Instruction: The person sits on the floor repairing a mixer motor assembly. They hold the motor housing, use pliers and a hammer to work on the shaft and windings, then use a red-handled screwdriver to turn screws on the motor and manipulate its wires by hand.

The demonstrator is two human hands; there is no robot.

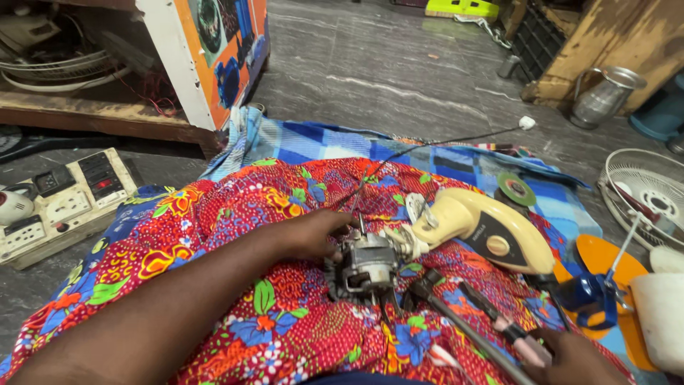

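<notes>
A grey metal fan motor [367, 264] lies on the red floral cloth [235, 214] over my lap. My left hand [313, 234] rests on the motor's left side, fingers curled against it. A cream plastic fan housing [484, 228] joins the motor on the right. A thin black wire [442, 140] runs from the motor up to a white plug [527, 122]. At the lower right, my right hand [573, 360] is closed on a pink-handled tool [524, 344]. A long grey metal tool [463, 328] lies beside it, its tip near the motor.
A switchboard with sockets [64, 203] sits on the floor at left, below a wooden shelf [85, 117] of wire fan guards. A white fan guard [645, 189], orange disc [605, 260], blue part [588, 299] and white cylinder [662, 314] crowd the right. A metal jug [605, 96] stands far right.
</notes>
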